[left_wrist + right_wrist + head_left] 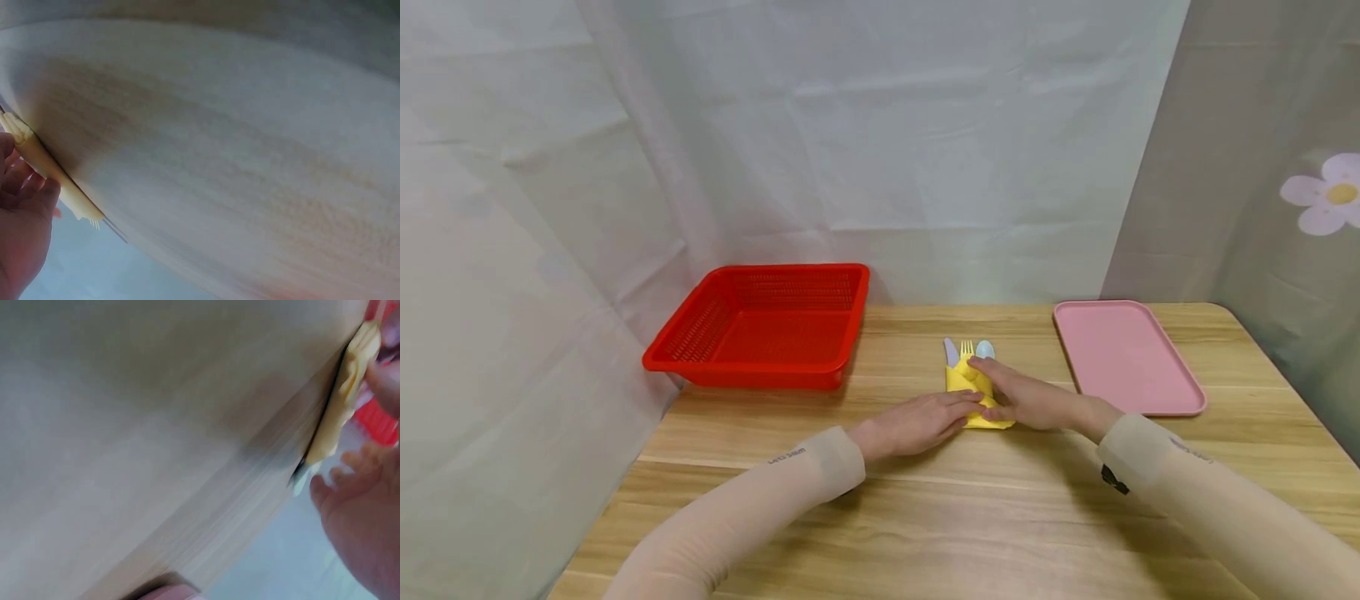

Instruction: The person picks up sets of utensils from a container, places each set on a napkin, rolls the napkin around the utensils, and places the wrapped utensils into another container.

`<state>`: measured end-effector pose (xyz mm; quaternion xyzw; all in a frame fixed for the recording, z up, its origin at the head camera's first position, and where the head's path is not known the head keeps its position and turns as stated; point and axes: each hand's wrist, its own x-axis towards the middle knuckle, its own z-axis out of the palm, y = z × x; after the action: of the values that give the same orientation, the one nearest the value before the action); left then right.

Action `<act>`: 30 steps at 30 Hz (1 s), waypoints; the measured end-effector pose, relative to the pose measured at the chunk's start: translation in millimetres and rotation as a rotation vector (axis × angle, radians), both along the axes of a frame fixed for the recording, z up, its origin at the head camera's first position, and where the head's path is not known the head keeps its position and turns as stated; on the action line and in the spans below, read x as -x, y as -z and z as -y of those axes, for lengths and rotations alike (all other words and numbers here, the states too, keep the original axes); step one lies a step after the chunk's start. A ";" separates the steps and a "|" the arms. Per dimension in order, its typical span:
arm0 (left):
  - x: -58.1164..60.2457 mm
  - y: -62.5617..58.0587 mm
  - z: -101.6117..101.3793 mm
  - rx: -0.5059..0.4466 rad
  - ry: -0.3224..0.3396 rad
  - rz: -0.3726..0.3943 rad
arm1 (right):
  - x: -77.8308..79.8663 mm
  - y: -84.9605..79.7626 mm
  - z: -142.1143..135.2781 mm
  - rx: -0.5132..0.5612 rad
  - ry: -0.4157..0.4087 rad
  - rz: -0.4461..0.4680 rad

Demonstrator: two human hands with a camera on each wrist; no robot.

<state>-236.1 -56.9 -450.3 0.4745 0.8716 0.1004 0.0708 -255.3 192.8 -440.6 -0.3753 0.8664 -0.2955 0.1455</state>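
A folded yellow napkin [957, 381] lies on the wooden table, with a knife [951, 352], a fork [967, 347] and a spoon [985, 349] poking out of its far end. My left hand [917, 423] comes from the left and rests its outstretched fingers on the napkin's near part. From the right, my right hand [1033, 398] reaches over the napkin's right side with its fingers extended. In the right wrist view, the right hand [362, 512] has loosely spread fingers beside the napkin [337, 406]. The left wrist view has the left fingers against the napkin [69, 194].
A red plastic basket [842, 367] with perforated walls stands at the back left of the table [887, 517]. A pink tray [1127, 358] lies at the back right. White cloth [910, 167] hangs behind the table.
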 end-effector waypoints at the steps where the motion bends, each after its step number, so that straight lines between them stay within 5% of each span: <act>1: -0.2 -0.1 -0.4 0.000 -0.002 0.003 | -3.7 0.1 0.5 -0.014 0.020 -0.033; 8: 0.4 -0.3 -0.1 0.018 -0.023 -0.010 | -20.5 3.6 3.4 -0.084 0.040 -0.153; 15: 4.9 0.1 -0.3 -0.100 -0.105 0.106 | -22.2 7.3 1.9 -0.097 0.030 -0.165; 21: 7.1 1.8 1.1 -0.080 -0.096 0.050 | -21.8 10.2 1.6 -0.094 0.028 -0.172; 30: 6.9 4.1 -0.2 -0.062 -0.086 0.064 | -21.9 5.9 9.3 0.007 0.270 -0.248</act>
<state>-243.0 -56.6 -454.5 0.4353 0.8849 0.1455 0.0795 -233.5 183.5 -446.5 -0.2897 0.9191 -0.2669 -0.0049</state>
